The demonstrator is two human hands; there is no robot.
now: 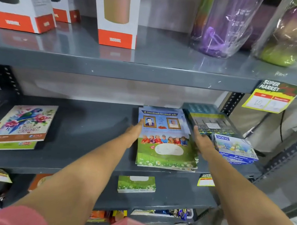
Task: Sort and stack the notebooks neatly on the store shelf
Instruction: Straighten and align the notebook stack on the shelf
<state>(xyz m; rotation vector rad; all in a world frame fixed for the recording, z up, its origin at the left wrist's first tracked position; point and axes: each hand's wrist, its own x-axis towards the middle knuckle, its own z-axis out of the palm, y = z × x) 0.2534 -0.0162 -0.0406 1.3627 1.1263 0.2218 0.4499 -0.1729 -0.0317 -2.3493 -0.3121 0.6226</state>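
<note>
On the middle shelf [93, 124], far left, I note a looser parrot-cover notebook pile [18, 128], well apart from my hands. My left hand [134, 132] lies flat and open against the left edge of the green-and-blue notebook stack [167, 139]; my right hand [199, 139] presses open against its right edge. The stack's long axis runs front to back, directly between both hands, equally near. Lower covers fan slightly.

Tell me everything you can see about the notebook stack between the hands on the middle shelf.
The notebook stack lies flat on the grey middle shelf, roughly squared, front edge near the lip. Its glossy paper top cover shows blue sky, two framed portraits, a row of children and a flowered meadow with a blank oval label. The left hand presses its left edge and the right hand its right edge, fingers flat.
</note>
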